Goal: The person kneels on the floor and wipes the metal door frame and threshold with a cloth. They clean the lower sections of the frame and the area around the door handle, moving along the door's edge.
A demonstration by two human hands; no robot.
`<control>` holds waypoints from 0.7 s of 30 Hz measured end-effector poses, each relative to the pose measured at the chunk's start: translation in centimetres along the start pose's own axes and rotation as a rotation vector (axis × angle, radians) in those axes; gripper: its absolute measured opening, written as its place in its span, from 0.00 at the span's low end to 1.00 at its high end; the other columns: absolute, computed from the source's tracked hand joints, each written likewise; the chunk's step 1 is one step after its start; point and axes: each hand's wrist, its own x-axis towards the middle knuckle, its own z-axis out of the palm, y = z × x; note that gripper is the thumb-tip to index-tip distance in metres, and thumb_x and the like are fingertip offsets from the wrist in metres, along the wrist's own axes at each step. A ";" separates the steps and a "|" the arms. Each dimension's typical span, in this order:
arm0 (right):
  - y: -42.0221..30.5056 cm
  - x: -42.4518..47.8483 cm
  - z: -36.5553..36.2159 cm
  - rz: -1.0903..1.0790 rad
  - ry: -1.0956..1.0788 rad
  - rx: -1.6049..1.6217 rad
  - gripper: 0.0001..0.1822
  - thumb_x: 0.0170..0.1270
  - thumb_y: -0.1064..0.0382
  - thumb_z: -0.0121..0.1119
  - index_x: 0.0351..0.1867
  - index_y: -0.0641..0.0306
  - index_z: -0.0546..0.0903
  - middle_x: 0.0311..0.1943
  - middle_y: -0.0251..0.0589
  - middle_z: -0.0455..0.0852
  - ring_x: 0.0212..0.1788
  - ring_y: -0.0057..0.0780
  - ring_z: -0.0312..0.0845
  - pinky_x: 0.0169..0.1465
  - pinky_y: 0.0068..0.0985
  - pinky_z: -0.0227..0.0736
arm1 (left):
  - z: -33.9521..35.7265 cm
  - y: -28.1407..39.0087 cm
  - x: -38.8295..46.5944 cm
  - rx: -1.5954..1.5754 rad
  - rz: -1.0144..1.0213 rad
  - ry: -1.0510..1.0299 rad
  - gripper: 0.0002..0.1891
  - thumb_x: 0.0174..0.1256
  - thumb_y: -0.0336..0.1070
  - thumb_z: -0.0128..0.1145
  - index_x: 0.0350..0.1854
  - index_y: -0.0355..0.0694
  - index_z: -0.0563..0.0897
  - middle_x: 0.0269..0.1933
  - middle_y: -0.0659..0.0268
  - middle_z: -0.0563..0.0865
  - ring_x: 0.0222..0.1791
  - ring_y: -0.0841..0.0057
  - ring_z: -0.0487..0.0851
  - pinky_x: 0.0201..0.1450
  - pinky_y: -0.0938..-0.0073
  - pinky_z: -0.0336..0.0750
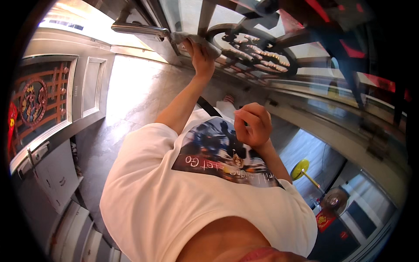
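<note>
My left hand (203, 60) presses a grey cloth (211, 47) against the edge region of a glazed door, just beside its metal lever handle (140, 29). The fingers lie spread over the cloth. Dark lattice bars and an oval openwork ornament (255, 49) cover the door's glass. In front of my chest, my right hand (253, 124) is loosely curled, with nothing visible in it. It hovers over the printed picture on my white T-shirt (150, 196), apart from the door.
Another door leaf (95, 88) with a round carved ornament stands at left. Below it is a white cabinet (57, 177). Grey floor tiles (137, 88) shine with daylight. A fan (334, 201) and a yellow disc on a stick (300, 169) show at lower right.
</note>
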 end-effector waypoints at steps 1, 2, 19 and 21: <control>0.6 0.1 -0.8 -0.011 -0.018 -0.004 0.14 0.53 0.78 0.69 0.42 0.63 0.84 0.35 0.43 0.85 0.30 0.36 0.82 0.33 0.28 0.75 | 1.0 0.4 0.4 -0.179 -0.038 0.006 0.28 0.80 0.30 0.49 0.79 0.36 0.61 0.77 0.36 0.59 0.80 0.44 0.56 0.79 0.50 0.53; 1.6 0.4 -1.6 -0.051 -0.019 -0.001 0.15 0.52 0.78 0.68 0.42 0.64 0.84 0.35 0.42 0.84 0.28 0.36 0.81 0.31 0.28 0.75 | 2.1 1.0 0.5 -0.110 0.072 0.011 0.28 0.76 0.30 0.51 0.77 0.38 0.64 0.75 0.37 0.62 0.79 0.42 0.57 0.78 0.47 0.54; 13.9 -5.2 -9.4 -0.170 -0.365 0.276 0.14 0.52 0.82 0.67 0.40 0.69 0.83 0.32 0.45 0.83 0.27 0.37 0.80 0.30 0.28 0.76 | 12.3 0.2 -10.6 -0.554 -0.433 0.423 0.37 0.75 0.26 0.51 0.83 0.38 0.53 0.78 0.52 0.63 0.74 0.67 0.66 0.74 0.70 0.63; 14.8 -4.9 -8.5 -0.159 -0.310 0.278 0.14 0.52 0.82 0.67 0.41 0.68 0.84 0.33 0.46 0.84 0.29 0.38 0.80 0.31 0.27 0.76 | 12.6 6.5 -9.6 -0.197 -0.163 0.450 0.36 0.74 0.29 0.54 0.83 0.37 0.56 0.81 0.47 0.59 0.80 0.61 0.61 0.77 0.65 0.61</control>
